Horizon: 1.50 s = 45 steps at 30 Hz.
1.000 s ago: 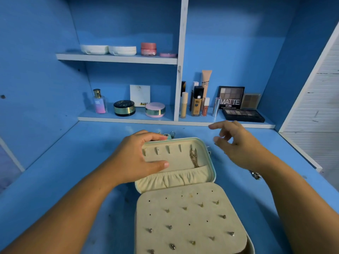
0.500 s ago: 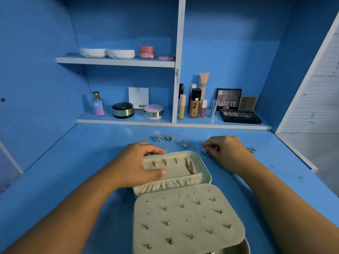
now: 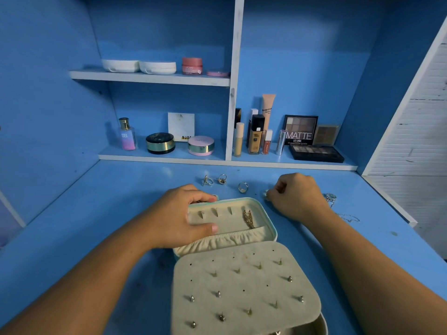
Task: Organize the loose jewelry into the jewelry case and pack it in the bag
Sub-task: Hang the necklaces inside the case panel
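Observation:
An open mint jewelry case [image 3: 271, 215] with beige lining lies on the blue desk. A gold chain [image 3: 248, 218] hangs in its lid, and several studs sit in the earring panel [image 3: 244, 286] at the front. My left hand [image 3: 179, 218] grips the lid's left edge, thumb inside. My right hand [image 3: 295, 197] is curled on the desk right of the case, pinching a small silver ring [image 3: 265, 194]. Three loose rings [image 3: 208, 181] [image 3: 222, 179] [image 3: 242, 187] lie behind the case. A silver necklace [image 3: 331, 198] lies to the right.
Behind the desk a low shelf [image 3: 169, 157] holds a perfume bottle [image 3: 127, 135], compacts, foundation tubes and eyeshadow palettes [image 3: 314, 152]. An upper shelf [image 3: 150, 77] carries white containers and a pink jar. A white slatted panel [image 3: 416, 141] stands at the right.
My right hand came down from above the case to the desk at its right and closed on a small ring. The left hand kept its hold on the lid.

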Motion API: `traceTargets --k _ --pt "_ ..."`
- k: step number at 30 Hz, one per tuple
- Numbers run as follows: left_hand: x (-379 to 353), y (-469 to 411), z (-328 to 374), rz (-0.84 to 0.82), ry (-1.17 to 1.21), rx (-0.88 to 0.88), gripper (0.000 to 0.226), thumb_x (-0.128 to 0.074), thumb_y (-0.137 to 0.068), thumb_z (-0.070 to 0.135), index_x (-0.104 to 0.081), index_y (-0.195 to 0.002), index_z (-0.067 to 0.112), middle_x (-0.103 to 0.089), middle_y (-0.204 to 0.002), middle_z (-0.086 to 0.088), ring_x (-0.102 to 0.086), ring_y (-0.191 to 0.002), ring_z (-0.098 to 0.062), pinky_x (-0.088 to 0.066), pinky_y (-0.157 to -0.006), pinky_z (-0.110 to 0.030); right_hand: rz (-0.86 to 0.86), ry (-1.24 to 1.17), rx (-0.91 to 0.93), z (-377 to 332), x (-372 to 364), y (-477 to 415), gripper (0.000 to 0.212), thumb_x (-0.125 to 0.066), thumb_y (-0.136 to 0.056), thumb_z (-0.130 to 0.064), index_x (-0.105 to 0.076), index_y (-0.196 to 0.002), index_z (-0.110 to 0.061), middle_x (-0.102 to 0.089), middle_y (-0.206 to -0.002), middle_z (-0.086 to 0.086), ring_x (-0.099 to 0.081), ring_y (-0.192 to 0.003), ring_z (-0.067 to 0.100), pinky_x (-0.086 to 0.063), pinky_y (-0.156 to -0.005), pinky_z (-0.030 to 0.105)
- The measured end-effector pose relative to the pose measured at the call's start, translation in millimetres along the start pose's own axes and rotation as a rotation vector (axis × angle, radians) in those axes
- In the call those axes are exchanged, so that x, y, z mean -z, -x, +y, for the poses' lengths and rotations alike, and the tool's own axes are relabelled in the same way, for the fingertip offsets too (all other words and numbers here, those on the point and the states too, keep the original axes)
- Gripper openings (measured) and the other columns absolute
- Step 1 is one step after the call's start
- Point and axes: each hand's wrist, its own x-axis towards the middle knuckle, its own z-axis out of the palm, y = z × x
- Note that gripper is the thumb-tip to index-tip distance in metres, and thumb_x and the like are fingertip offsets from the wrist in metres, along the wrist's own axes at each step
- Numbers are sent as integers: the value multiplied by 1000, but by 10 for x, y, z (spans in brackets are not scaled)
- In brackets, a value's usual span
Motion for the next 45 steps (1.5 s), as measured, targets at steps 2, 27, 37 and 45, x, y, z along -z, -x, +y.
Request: traceTargets --k 2,27,37,45 --pt "0 -3 2 -1 0 -4 55 -83 -69 46 -64 -120 36 -58 -111 22 -55 -101 10 -45 -92 -15 7 -49 58 4 6 3 10 -63 -82 -29 -64 -82 -19 -61 -82 -5 -55 -77 16 -43 -65 26" --pt "-3 -12 1 4 7 -22 53 -84 -69 43 -64 -119 35 -59 -112 20 -56 -102 10 -43 -89 -8 -81 64 279 130 119 46 19 -60 -91 -27 -68 -108 -24 -61 -105 -3 -49 -80 8 -36 -73 17" --pt "17 -5 22 -4 -32 -15 54 -81 -71 47 -63 -121 35 -58 -112 21 -55 -103 8 -43 -92 -12 -197 -162 165 -200 4 307 14 -61 -88 -29 -69 -100 -32 -59 -67 -6 -52 -58 5 -35 -46 10" --pt "-1 -5 31 -53 -12 5 78 -72 -70 63 -50 -138 32 -45 -130 22 -43 -123 6 -35 -110 -23 -99 -211 -12 -248 -70 347 10 -58 -90 -25 -67 -96 -26 -63 -73 -2 -55 -52 14 -43 -42 17"
